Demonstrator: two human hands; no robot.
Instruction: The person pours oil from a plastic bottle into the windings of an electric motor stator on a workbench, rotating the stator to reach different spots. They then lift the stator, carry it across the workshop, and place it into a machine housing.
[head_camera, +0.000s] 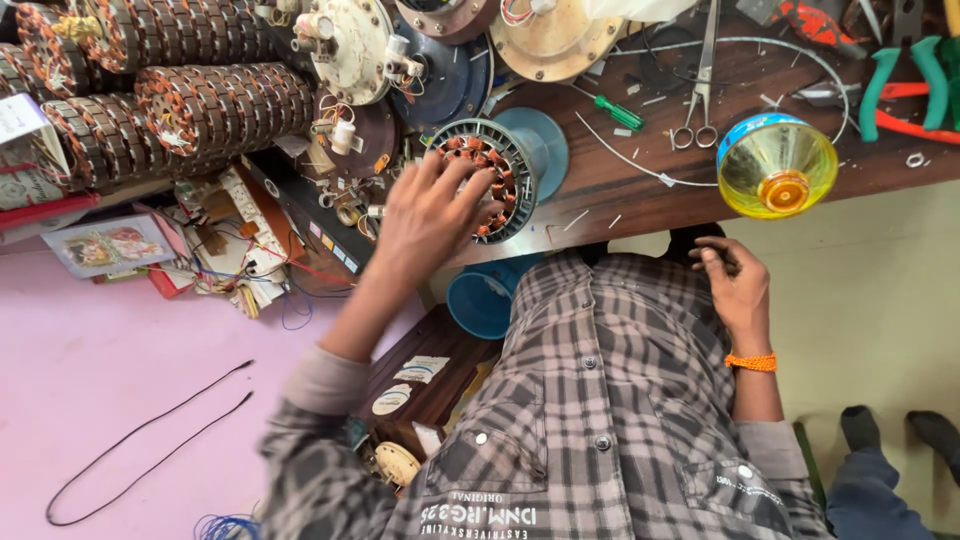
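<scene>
— Stator (497, 185) with copper windings sits at the wooden bench's (640, 190) near edge; left hand (432, 215) spreads open-fingered on its rim, clamping nothing.

— Right hand (735, 285) curls loosely at the bench edge, nothing visibly held. Coils look wound; scissors (700, 85) lie untouched farther back.

Stator (497, 172): round laminated core with copper windings, ring face tilted toward camera, sitting on a blue cup (540, 145) at the bench's near edge, about 11 o'clock from frame centre, fingers covering its left rim.
</scene>
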